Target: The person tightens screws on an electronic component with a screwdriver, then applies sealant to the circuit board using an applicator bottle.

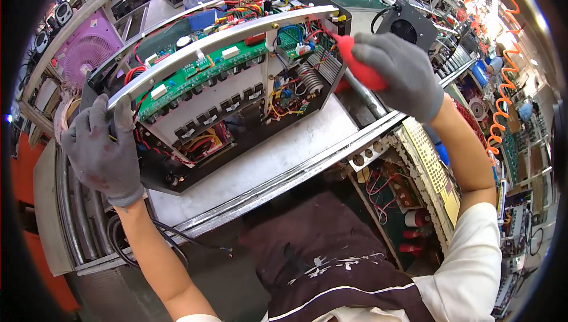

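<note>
An open black metal chassis (207, 174) stands before me, with a green circuit board (207, 73), coloured wires and a coil inside. A silver metal bar (228, 32) runs along its upper edge. My left hand (102, 150), in a grey glove, is closed around the left end of this bar, thumb on the near side. In my gloved right hand (402, 70) is a red-handled screwdriver (359, 68). It points left at the chassis's upper right corner, near the bar's right end. Its tip is hard to make out among the wires.
The chassis rests on a pale metal plate (319, 144) over a roller conveyor with a metal rail (278, 180). A black cable (183, 236) hangs over the near edge. A pink fan (89, 50) stands left, a black fan unit (405, 26) right. An orange coiled hose (510, 73) hangs farther right.
</note>
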The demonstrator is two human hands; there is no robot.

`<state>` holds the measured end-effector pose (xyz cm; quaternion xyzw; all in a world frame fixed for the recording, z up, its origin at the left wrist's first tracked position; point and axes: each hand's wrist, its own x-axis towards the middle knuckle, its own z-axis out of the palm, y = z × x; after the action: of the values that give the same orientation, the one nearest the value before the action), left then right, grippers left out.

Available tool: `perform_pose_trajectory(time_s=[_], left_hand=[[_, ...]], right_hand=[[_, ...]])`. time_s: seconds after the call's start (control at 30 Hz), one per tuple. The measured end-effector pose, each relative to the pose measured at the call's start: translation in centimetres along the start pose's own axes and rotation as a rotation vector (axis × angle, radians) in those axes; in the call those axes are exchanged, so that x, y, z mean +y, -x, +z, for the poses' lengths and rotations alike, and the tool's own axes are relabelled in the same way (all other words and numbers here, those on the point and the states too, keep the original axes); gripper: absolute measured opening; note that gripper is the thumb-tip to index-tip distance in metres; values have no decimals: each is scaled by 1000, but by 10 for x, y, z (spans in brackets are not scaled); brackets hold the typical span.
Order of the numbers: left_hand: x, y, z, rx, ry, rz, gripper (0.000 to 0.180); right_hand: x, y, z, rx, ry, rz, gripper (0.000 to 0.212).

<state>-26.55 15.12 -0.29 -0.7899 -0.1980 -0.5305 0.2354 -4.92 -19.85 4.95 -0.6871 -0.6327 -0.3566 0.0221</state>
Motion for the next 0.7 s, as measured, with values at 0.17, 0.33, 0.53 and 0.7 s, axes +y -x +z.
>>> perform_pose_trajectory(time_s=[0.17, 0.33, 0.53, 0.7], left_hand=[[-1, -3, 3, 32, -24, 58, 31], [-1, -4, 2, 8, 1, 32, 29], [3, -4, 1, 8, 11, 14, 28], [3, -3, 2, 44, 22, 13, 26]], right_hand=[[-8, 12, 6, -57, 85, -12, 44], [-15, 14, 6, -81, 60, 1, 41], [-13, 35, 4, 81, 17, 58, 53], [-18, 54, 1, 201, -55, 122, 55]])
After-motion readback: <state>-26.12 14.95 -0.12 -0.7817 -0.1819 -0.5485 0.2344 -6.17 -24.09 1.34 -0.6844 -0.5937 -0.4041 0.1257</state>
